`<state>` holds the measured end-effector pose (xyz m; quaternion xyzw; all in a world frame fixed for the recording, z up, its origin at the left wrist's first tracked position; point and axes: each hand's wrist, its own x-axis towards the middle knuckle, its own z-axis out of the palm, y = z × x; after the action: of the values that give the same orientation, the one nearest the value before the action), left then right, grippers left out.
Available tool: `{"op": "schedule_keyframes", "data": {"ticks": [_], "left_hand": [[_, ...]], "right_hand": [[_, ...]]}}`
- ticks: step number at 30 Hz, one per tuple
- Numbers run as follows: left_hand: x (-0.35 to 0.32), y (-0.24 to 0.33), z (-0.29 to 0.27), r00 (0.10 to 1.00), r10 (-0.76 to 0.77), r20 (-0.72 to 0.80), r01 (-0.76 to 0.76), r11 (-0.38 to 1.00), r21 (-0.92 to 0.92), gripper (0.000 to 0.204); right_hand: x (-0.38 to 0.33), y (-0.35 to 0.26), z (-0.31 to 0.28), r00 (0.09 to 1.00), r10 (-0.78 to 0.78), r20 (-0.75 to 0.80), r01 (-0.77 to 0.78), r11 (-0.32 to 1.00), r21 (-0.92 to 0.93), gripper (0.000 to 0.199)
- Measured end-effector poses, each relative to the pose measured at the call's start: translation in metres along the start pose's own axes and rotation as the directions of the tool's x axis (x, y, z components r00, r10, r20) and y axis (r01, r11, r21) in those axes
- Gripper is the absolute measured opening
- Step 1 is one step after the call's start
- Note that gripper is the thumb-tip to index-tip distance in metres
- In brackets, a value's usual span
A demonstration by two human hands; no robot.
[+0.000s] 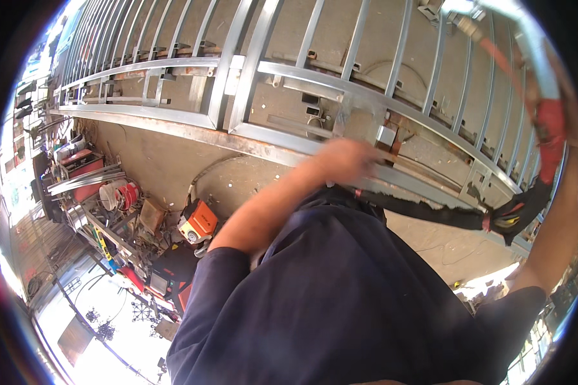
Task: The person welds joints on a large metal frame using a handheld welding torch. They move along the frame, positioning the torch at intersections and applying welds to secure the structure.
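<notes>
Silver metal bars are joined into a fence-like frame (pixel 282 138) in front of me. My left hand (pixel 348 160) is over its near rail, smeared by motion, so its fingers cannot be made out. Just beyond it is a small shiny metal block (pixel 386 135). At the far right edge, my right hand (pixel 575 122) is wrapped round the red handle of a welding gun (pixel 550 131), raised above the frame. The gun's blurred neck points up and left to a brass-coloured tip. Its black-sleeved cable (pixel 430 212) hangs from the handle and runs across my front.
To the left stands an orange and white machine (pixel 198 221) on the floor. Beside it, a cluttered rack holds a white and red bucket (pixel 119 194), metal tubes (pixel 87 181) and a red box (pixel 83 173). A rusty beam (pixel 154 125) runs under the frame's near edge.
</notes>
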<state>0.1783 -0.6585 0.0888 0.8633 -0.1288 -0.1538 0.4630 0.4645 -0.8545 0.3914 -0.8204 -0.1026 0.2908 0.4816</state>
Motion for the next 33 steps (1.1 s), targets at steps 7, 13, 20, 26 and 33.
{"op": "schedule_keyframes", "data": {"ticks": [7, 13, 20, 26, 33], "left_hand": [[0.035, -0.142, -0.2, 0.772, -0.429, -0.469, 0.501, 0.865, 0.032, 0.039], [0.1, -0.226, -0.216, 0.816, -0.534, -0.221, 0.562, 0.823, 0.083, 0.052], [0.115, -0.213, -0.233, 0.784, -0.618, -0.05, 0.62, 0.782, 0.06, 0.056], [0.114, -0.218, -0.234, 0.741, -0.671, -0.024, 0.669, 0.741, -0.059, 0.054], [0.119, -0.211, -0.239, 0.724, -0.689, -0.001, 0.689, 0.724, -0.026, 0.06]], "right_hand": [[0.084, 0.059, 0.104, 0.895, 0.15, 0.42, -0.113, 0.987, -0.113, 0.054], [0.154, 0.092, 0.166, 0.774, 0.282, 0.568, -0.259, 0.958, -0.123, 0.057], [0.202, 0.131, 0.186, 0.732, 0.269, 0.626, -0.249, 0.961, -0.121, 0.056], [0.213, 0.143, 0.194, 0.715, 0.269, 0.645, -0.268, 0.958, -0.102, 0.056], [0.212, 0.151, 0.191, 0.709, 0.289, 0.644, -0.285, 0.952, -0.113, 0.054]]}}
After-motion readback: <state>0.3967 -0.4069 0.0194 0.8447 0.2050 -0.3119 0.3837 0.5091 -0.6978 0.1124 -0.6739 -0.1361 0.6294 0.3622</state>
